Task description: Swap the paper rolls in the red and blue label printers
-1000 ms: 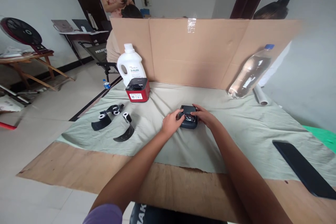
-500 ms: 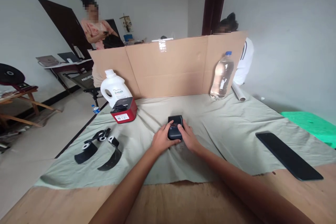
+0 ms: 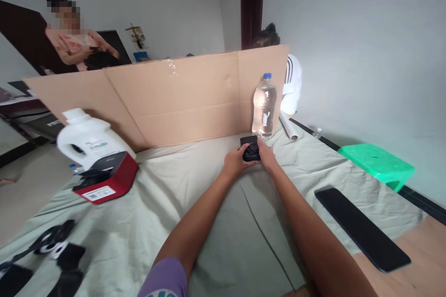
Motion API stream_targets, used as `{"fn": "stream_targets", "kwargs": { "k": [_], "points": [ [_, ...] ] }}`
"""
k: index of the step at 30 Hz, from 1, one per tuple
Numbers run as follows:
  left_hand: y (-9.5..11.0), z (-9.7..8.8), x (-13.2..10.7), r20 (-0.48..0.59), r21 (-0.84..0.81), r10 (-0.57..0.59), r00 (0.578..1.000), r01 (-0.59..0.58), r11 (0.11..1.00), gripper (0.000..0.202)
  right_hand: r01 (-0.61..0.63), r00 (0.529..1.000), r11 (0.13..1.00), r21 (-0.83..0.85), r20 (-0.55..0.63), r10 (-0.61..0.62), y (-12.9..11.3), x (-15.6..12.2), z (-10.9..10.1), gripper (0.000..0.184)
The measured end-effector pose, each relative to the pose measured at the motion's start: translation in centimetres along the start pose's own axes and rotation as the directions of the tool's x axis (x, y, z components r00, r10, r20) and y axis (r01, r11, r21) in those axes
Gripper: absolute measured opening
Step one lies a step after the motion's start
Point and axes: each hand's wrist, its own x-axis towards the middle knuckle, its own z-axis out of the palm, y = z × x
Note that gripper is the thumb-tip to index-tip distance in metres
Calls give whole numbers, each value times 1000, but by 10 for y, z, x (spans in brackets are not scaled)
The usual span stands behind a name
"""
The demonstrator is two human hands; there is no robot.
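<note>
Both of my hands are on a small black box-shaped device (image 3: pixel 250 142), held far out over the green cloth. My left hand (image 3: pixel 235 162) grips its left side, with the thumb along the near edge. Against the right side is my right hand (image 3: pixel 267 154), its thumb near the top. The fingers on the far sides are partly hidden, and what exactly the device is cannot be made out. Just behind it stands a large clear bottle (image 3: pixel 264 111) with a blue cap, upright in front of the cardboard.
A cardboard screen (image 3: pixel 188 97) crosses the back. To the left are a white jug (image 3: pixel 94 137), a red-and-black box (image 3: pixel 120 178) and black straps (image 3: pixel 71 257). A black tablet-like slab (image 3: pixel 362 227), a white roll (image 3: pixel 289 126) and a green stool (image 3: pixel 378 162) lie right. Two people are beyond the screen.
My hands have carried the black device forward and to the right, close to the bottle. My arms are stretched further out. The view has turned rightward and moved nearer the cardboard.
</note>
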Motion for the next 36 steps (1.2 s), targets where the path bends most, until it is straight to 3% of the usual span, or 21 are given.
{"fn": "stream_targets", "kwargs": {
  "k": [4,9,12,14,16,18,20,21,22,23,25,26,27,28,31,34,36],
  "points": [
    [13,30,18,67,1,28,997,-28,1000,82,-277,956,961,-14,-103,274,25,5,-21,73],
    [17,41,27,78,11,81,994,-82,997,79,-317,945,947,-44,-98,311,29,9,-27,70],
    [14,34,18,93,35,97,991,-101,994,80,-323,944,942,-89,-106,314,22,6,-28,70],
    [7,17,2,100,53,90,991,-96,994,85,-299,943,946,-123,-190,273,12,3,-29,69],
    [-7,-12,-21,66,63,59,996,-63,996,83,-212,938,964,-158,-309,155,-2,-1,-29,68],
    [-31,-55,-51,-32,70,5,999,-3,998,70,-70,933,976,-206,-360,-9,-20,-7,-24,65],
    [-63,-108,-84,-192,80,-76,978,92,993,57,99,936,961,-259,-305,-179,-39,-20,-8,58],
    [-83,-137,-101,-292,78,-142,946,171,982,53,184,938,944,-273,-237,-251,-50,-31,5,55],
    [-104,-166,-117,-400,70,-227,888,276,959,51,261,938,927,-270,-153,-309,-60,-44,21,52],
    [-126,-194,-133,-506,43,-314,803,387,921,51,330,933,910,-251,-57,-355,-71,-59,42,50],
    [-172,-245,-163,-661,-111,-483,575,561,820,57,423,904,889,-176,145,-401,-92,-93,90,49],
    [-193,-265,-176,-671,-220,-559,487,589,777,59,444,883,886,-134,237,-406,-104,-110,117,50],
    [-212,-281,-188,-635,-333,-631,446,578,745,60,453,858,887,-94,317,-405,-115,-126,145,51],
    [-228,-294,-197,-583,-438,-698,416,562,701,61,460,826,886,-55,393,-404,-126,-139,172,53],
    [-261,-311,-215,-387,-618,-829,404,553,559,62,422,754,904,71,525,-394,-157,-160,251,57],
    [-275,-312,-222,-256,-627,-881,399,625,465,64,285,735,936,206,580,-351,-180,-162,320,68],
    [-282,-310,-223,-228,-608,-882,413,647,460,60,205,726,934,291,595,-345,-190,-159,359,80]
  ]
}}
